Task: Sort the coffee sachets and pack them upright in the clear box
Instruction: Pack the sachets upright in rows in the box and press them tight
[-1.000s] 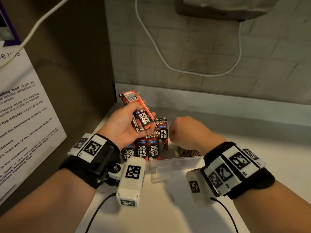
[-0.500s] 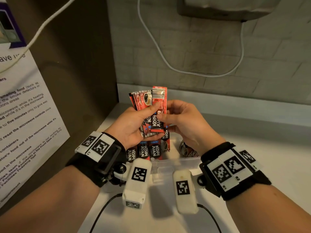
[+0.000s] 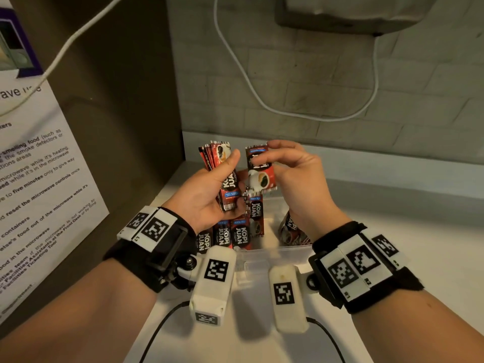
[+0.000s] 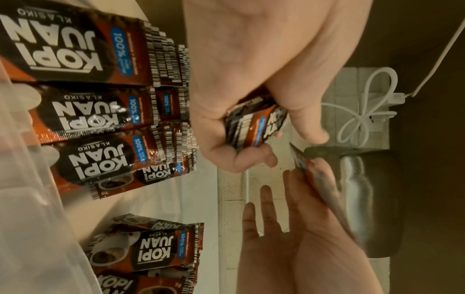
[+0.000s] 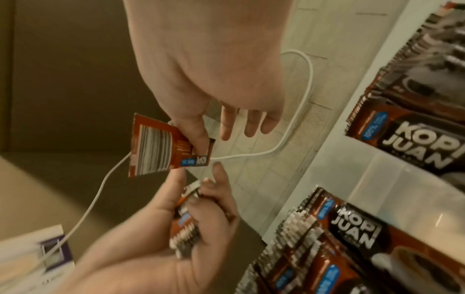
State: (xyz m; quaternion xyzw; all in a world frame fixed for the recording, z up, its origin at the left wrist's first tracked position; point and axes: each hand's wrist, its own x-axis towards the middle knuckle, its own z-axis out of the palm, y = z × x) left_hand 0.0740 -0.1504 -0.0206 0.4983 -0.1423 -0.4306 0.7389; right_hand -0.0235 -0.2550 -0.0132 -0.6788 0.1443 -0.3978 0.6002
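My left hand (image 3: 209, 195) grips a stack of several red-and-black Kopi Juan sachets (image 3: 225, 176), thumb across the front; the same stack (image 4: 254, 127) shows in the left wrist view. My right hand (image 3: 290, 176) pinches one single sachet (image 3: 260, 170) by its top between thumb and forefinger, just right of the stack and apart from it; the right wrist view shows its barcode back (image 5: 161, 147). Below both hands stands the clear box (image 3: 275, 251), with rows of upright sachets (image 3: 233, 234) at its left and a leaning bunch (image 3: 292, 229) at its right.
The box sits on a white counter (image 3: 392, 247) in a corner. A brown side wall with a printed microwave notice (image 3: 39, 200) is on the left. A tiled back wall carries a looping white cable (image 3: 262, 100), with an appliance (image 3: 353, 14) mounted above.
My right hand rose from the box to the stack, took one sachet off its front and drew it right while turning it. The left hand lifted and tilted the stack upright.
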